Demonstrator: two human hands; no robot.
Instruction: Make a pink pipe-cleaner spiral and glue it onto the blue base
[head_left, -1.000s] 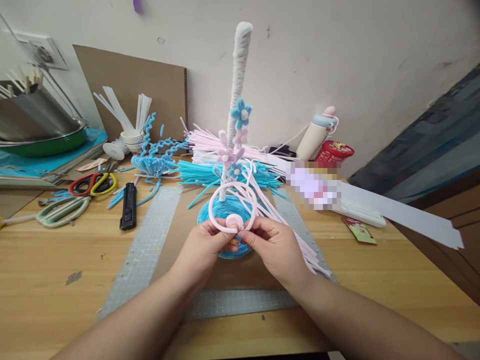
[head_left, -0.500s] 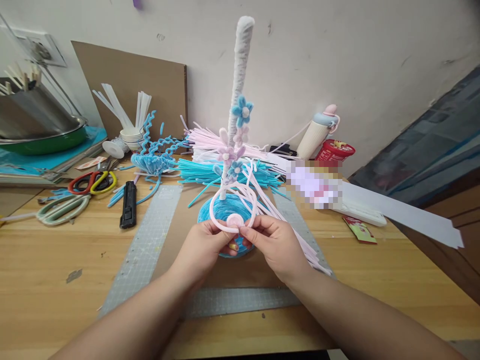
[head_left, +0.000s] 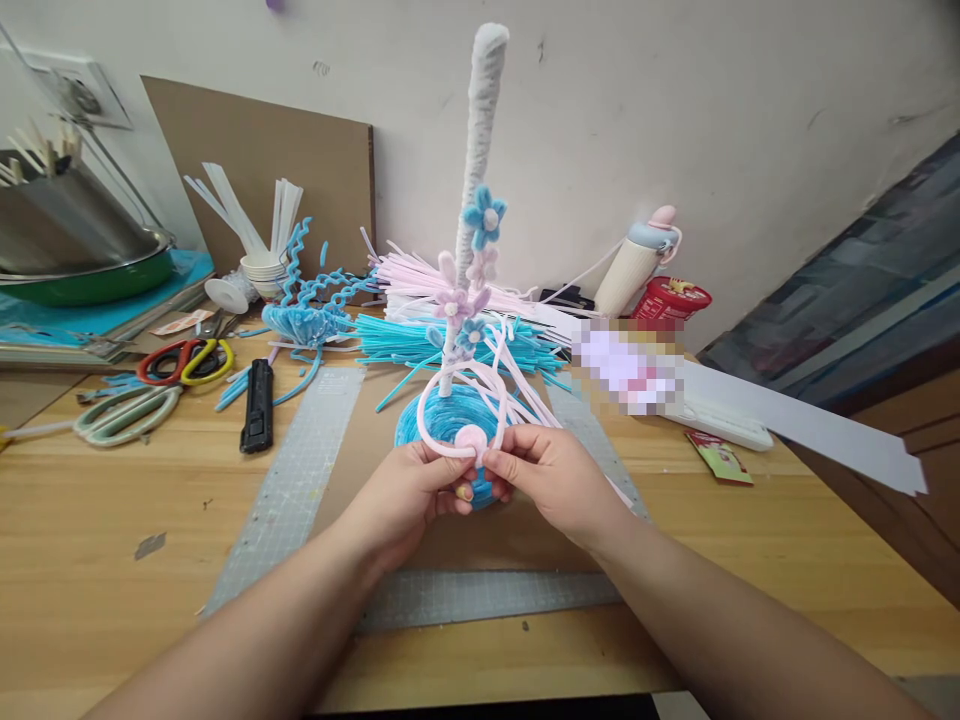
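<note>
Between my two hands is a pink pipe cleaner [head_left: 421,410] bent into a round loop, with a small pink coiled disc [head_left: 471,438] at its lower side. My left hand [head_left: 420,485] pinches the loop's bottom left of the disc. Thumb and fingers of my right hand [head_left: 544,475] close on it at the right, where the pipe cleaner meets itself. Just behind stands a white wrapped post [head_left: 480,140] with blue and pink fuzzy flowers [head_left: 485,215], rising from a round blue coiled base [head_left: 420,415], partly hidden by my hands.
Blue pipe cleaners [head_left: 405,343] and pink ones [head_left: 420,275] lie behind the post. At left are scissors [head_left: 127,415], a black utility knife [head_left: 258,405] and a curly blue piece [head_left: 304,325]. A cutting mat [head_left: 285,500] lies under brown cardboard [head_left: 480,545]. A bottle [head_left: 628,275] stands back right.
The loop has become narrower, its right side drawn inward at my right fingers. Both hands stay close together, with my right hand slightly turned.
</note>
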